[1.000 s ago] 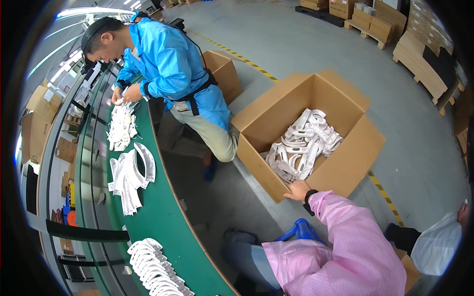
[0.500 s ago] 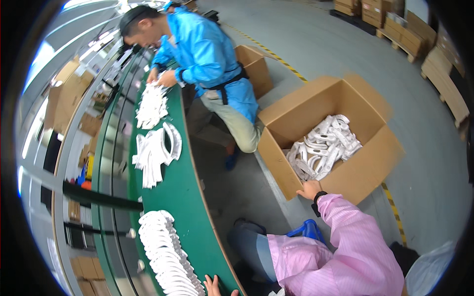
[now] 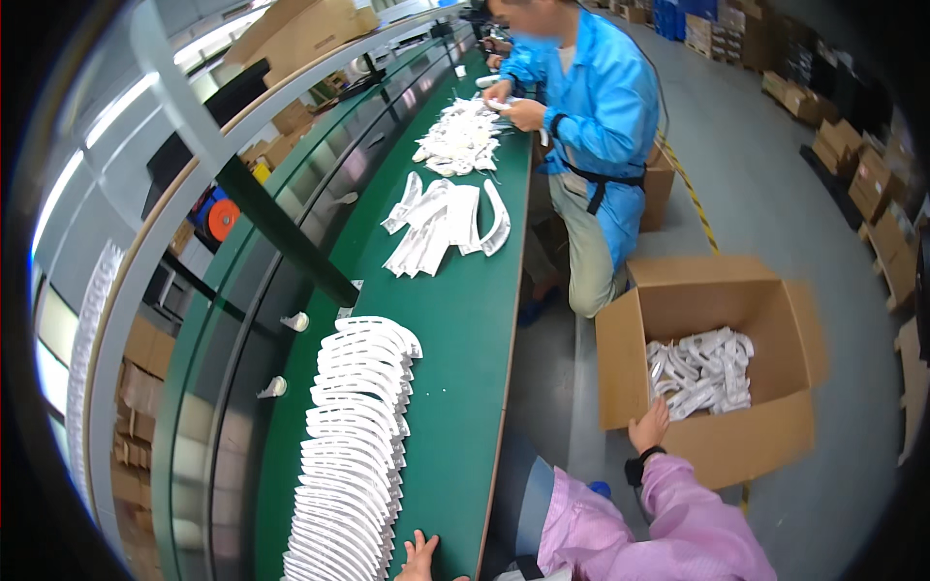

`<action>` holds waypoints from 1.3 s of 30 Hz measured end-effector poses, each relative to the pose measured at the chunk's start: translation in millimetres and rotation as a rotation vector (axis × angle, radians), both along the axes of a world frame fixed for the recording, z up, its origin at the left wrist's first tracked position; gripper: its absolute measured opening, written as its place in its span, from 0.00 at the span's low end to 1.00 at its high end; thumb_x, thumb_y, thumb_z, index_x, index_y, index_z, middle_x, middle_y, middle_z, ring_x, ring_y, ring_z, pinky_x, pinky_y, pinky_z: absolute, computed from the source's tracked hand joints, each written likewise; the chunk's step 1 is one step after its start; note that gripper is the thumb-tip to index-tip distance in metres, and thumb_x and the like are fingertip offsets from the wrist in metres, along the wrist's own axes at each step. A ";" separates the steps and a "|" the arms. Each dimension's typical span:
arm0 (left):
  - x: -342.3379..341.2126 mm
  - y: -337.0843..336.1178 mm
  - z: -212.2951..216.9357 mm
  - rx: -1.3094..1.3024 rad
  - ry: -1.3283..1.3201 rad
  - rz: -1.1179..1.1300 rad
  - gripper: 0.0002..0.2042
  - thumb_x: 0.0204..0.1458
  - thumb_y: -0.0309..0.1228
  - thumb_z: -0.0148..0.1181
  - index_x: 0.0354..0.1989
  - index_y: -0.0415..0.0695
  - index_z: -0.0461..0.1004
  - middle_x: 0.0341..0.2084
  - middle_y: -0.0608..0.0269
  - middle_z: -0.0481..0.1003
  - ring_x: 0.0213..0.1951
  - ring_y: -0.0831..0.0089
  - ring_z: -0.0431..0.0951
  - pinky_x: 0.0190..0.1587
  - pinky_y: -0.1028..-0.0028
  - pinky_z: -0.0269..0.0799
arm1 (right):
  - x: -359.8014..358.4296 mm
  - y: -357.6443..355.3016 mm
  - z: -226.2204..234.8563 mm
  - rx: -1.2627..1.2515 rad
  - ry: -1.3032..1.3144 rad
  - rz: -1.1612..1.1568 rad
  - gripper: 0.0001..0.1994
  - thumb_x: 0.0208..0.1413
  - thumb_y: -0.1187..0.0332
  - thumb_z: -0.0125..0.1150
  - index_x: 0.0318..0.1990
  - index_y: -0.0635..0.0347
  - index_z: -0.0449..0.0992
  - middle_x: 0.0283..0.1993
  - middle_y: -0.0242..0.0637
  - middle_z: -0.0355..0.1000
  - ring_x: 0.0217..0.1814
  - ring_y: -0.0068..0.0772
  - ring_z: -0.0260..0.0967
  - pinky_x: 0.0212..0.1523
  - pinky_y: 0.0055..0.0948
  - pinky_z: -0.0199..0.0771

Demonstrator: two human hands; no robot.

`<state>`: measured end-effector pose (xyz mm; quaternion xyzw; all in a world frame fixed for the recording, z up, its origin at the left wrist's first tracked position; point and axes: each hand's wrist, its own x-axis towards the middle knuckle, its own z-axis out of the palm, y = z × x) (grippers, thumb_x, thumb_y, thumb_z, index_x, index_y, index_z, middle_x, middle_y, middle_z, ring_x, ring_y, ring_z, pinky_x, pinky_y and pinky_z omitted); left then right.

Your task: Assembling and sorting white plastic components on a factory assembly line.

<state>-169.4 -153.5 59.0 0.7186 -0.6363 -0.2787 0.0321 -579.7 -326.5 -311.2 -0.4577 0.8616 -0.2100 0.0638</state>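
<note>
My right hand (image 3: 651, 426), at the end of a pink sleeve, grips the near left rim of a large open cardboard box (image 3: 717, 450). Its thumb is outside the wall and its fingers reach over the edge. Inside the box lies a loose heap of white curved plastic parts (image 3: 712, 373). With fingers spread, my left hand (image 3: 418, 560) rests on the green tabletop (image 3: 455, 387) at the lower edge of the view. Just left of it runs a long, closely stacked row of white curved pieces (image 3: 354, 455). The left hand holds nothing that I can see.
Farther up the bench lie a loose group of white curved parts (image 3: 446, 228) and a pile of small white parts (image 3: 460, 136). A person in a blue smock (image 3: 605, 107) handles a white part there. A dark green post (image 3: 286, 232) rises beside the bench.
My view has swung left, so the bench appears nearer the middle and the box lower. My right hand stays at the box rim; my left hand stays on the bench beside the row.
</note>
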 end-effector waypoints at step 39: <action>97.1 154.0 106.6 -1.822 0.102 0.015 0.04 0.49 0.31 0.59 0.28 0.45 0.75 0.29 0.60 0.75 0.26 0.64 0.76 0.21 0.73 0.68 | 278.9 -86.0 258.3 -0.158 -0.364 1.461 0.07 0.61 0.71 0.56 0.43 0.66 0.72 0.23 0.21 0.53 0.23 0.15 0.44 0.22 0.21 0.44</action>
